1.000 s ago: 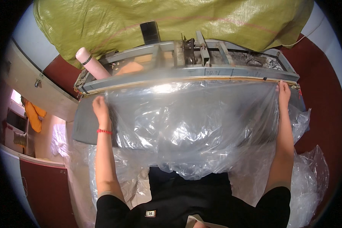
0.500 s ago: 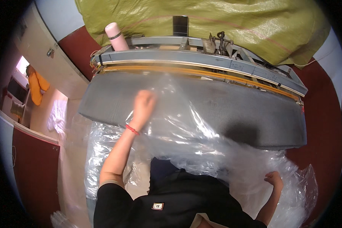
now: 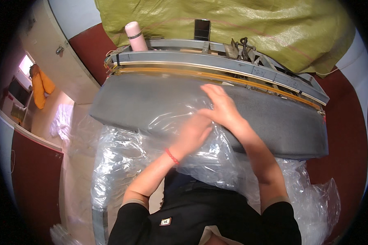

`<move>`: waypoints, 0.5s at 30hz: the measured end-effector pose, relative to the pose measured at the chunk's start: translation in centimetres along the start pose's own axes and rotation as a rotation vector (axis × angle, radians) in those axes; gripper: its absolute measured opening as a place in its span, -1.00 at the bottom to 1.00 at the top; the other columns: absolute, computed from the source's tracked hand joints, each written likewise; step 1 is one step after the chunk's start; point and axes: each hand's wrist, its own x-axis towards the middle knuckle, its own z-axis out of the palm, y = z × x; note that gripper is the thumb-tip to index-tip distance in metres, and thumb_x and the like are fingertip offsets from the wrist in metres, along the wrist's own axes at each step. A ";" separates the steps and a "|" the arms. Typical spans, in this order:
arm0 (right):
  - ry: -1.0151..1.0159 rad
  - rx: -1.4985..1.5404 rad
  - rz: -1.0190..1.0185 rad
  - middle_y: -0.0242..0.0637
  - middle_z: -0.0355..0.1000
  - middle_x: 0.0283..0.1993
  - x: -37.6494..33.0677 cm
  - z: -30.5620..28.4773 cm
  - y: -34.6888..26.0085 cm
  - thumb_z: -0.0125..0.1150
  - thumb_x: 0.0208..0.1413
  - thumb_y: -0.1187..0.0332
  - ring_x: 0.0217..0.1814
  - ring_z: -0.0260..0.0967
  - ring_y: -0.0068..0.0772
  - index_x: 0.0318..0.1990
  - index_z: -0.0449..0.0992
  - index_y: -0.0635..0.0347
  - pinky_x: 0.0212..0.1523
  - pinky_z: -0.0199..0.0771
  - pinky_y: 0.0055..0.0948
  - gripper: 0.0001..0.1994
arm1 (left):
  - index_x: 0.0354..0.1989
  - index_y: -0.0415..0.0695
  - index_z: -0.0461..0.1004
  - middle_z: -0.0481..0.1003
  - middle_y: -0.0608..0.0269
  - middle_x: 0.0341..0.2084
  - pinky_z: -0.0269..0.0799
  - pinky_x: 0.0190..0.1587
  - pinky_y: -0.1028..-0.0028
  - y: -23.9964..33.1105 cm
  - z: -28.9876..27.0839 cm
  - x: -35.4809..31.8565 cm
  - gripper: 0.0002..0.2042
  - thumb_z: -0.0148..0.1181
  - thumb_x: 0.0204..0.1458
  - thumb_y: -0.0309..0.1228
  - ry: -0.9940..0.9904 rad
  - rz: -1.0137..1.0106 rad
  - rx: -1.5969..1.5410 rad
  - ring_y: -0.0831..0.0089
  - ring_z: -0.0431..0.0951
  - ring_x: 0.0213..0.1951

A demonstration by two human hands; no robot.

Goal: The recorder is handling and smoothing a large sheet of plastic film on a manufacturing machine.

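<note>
A clear plastic film point(image 3: 216, 161) lies bunched over the front edge of a grey padded board point(image 3: 282, 118). My right hand point(image 3: 224, 108) is over the middle of the board, fingers stretched out and thumb apart, with nothing gripped. Just below and to its left, my left hand point(image 3: 191, 132) is over the film, a red bracelet at its wrist. Motion smears that hand, but its fingers look extended and its thumb stands away. The two hands nearly meet, and whether either presses on the film is hard to see.
Behind the board runs a grey metal frame point(image 3: 171, 55) with orange strips point(image 3: 184, 72) and a metal clamp point(image 3: 244, 49). A pink bottle point(image 3: 135, 36) stands at its left. More clear film point(image 3: 114, 163) hangs below the board. A door point(image 3: 59, 53) stands at far left.
My right hand has come up from the lower right onto the middle of the board. My left hand has moved right and nearer to me, and the film has bunched together.
</note>
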 end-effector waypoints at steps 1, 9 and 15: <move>-0.017 0.002 -0.073 -0.18 0.36 -0.17 0.3 1.8 0.4 0.23 -0.22 0.42 -0.18 0.34 -0.18 -0.18 0.38 0.30 -0.18 0.35 -0.39 -0.64 | -0.28 -0.26 0.42 0.41 0.06 -0.24 0.31 -0.13 0.34 0.3 -0.7 -0.1 -0.77 0.14 -0.19 -0.53 0.005 -0.009 0.015 0.14 0.39 -0.15; 0.220 0.737 0.590 -0.43 0.34 -0.50 -0.2 -2.7 1.2 -0.13 0.13 0.37 -0.45 0.27 -0.67 -0.32 0.40 0.22 -0.45 0.28 -0.61 -0.83 | -0.28 -0.26 0.35 0.42 0.19 -0.36 0.26 -0.09 0.49 -4.2 -8.5 -2.5 -0.79 0.06 -0.16 -0.52 -0.051 -0.483 -0.398 0.43 0.40 -0.22; 0.810 0.373 0.777 -0.39 0.33 -0.24 -9.0 -16.9 13.5 -0.06 0.08 0.37 -0.25 0.24 -0.62 -0.15 0.37 0.27 -0.24 0.26 -0.63 -0.77 | -0.49 -0.23 0.37 0.41 0.25 -0.66 0.30 -0.46 0.50 -4.8 -14.0 -7.3 -0.94 -0.01 -0.19 -0.56 -0.833 -0.482 -0.139 0.55 0.42 -0.53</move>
